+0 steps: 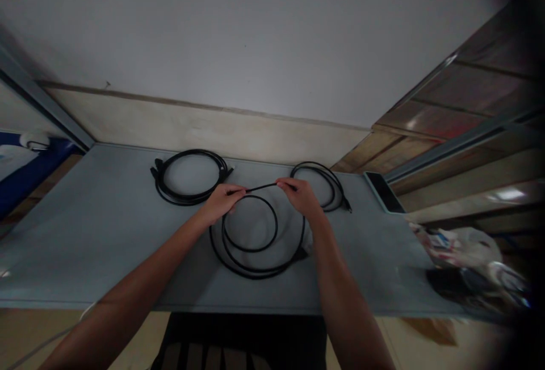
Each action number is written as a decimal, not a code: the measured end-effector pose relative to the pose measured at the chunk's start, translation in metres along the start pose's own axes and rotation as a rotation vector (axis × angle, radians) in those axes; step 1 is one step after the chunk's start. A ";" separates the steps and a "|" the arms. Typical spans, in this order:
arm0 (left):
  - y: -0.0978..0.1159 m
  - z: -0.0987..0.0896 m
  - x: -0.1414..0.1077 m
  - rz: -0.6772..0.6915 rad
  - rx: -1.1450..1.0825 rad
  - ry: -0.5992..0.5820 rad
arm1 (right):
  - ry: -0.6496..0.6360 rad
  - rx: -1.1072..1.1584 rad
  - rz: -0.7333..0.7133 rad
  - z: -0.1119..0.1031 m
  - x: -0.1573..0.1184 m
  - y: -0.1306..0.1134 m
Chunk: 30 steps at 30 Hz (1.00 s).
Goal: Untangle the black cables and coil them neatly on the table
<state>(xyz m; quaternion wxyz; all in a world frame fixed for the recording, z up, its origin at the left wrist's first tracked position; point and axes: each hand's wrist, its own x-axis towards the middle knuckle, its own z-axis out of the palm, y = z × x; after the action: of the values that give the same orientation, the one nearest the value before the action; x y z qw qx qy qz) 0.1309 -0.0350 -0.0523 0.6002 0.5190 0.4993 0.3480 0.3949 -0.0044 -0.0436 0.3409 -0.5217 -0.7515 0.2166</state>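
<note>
A black cable [260, 187] is stretched between my two hands above the grey table. My left hand [223, 200] pinches it on the left, and my right hand [298, 193] pinches it on the right, a short span apart. The rest of this cable hangs or lies in loose loops [255, 273] below my hands, with a dark connector [300, 253] near my right forearm. Behind my left hand lies a coiled black cable [187, 202] with several plug ends. Another coiled black cable [336, 180] lies just behind and right of my right hand.
A phone-like device [385, 193] lies at the table's back right corner. Beyond the right edge are a plastic bag [474, 248] and blurred dark items. A pale wall [238, 46] rises behind the grey table [106, 234]. At far left is something blue [17, 188].
</note>
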 end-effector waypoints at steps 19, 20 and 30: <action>0.001 -0.012 -0.012 -0.171 -0.163 -0.297 | 0.027 -0.152 0.014 -0.009 0.000 0.026; 0.000 -0.011 -0.012 -0.147 -0.153 -0.303 | -0.024 -0.136 -0.020 -0.004 -0.001 0.019; 0.001 -0.005 -0.014 -0.130 -0.134 -0.256 | -0.368 0.027 -0.162 0.034 -0.008 -0.035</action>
<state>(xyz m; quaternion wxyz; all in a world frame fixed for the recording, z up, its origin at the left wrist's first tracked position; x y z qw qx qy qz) 0.1225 -0.0461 -0.0479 0.7135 0.4845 0.4269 0.2718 0.3495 -0.0235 -0.0454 0.2210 -0.4066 -0.8376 0.2902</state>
